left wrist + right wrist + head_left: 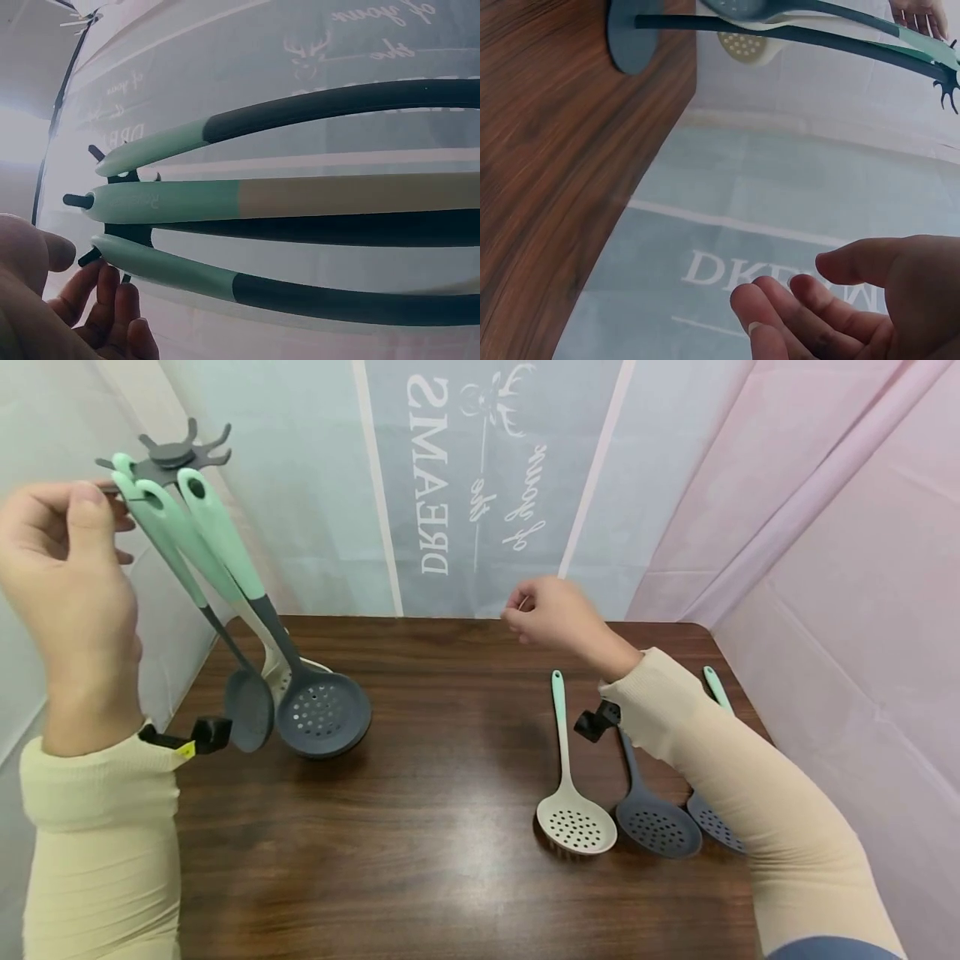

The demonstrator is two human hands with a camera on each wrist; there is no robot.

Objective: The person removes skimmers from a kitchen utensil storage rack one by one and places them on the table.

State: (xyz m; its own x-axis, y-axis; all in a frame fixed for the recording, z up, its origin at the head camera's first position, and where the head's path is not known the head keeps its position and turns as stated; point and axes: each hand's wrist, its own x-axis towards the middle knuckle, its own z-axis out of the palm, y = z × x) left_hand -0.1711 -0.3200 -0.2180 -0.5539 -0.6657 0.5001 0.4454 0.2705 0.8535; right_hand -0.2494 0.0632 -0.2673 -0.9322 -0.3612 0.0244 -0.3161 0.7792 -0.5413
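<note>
My left hand (78, 560) is raised at the far left and pinches one hook of a dark utensil rack (171, 453) between thumb and fingers. From the rack hang several mint-handled utensils: a dark ladle-like utensil (249, 710), a dark skimmer (322, 714) and a beige one partly hidden behind them. In the left wrist view the fingertips are right at the lowest mint handle (165, 274), beside its hook. My right hand (553, 614) hovers over the table's back edge with fingers loosely curled and nothing in them; the right wrist view shows the same hand (840, 307).
On the right of the brown wooden table (420, 793) lie a beige skimmer (576, 820), a dark skimmer (660, 827) and another dark skimmer (716, 822), partly covered by the right sleeve. A printed cloth (300, 485) hangs behind the table, with pale cloth (847, 652) on the sides.
</note>
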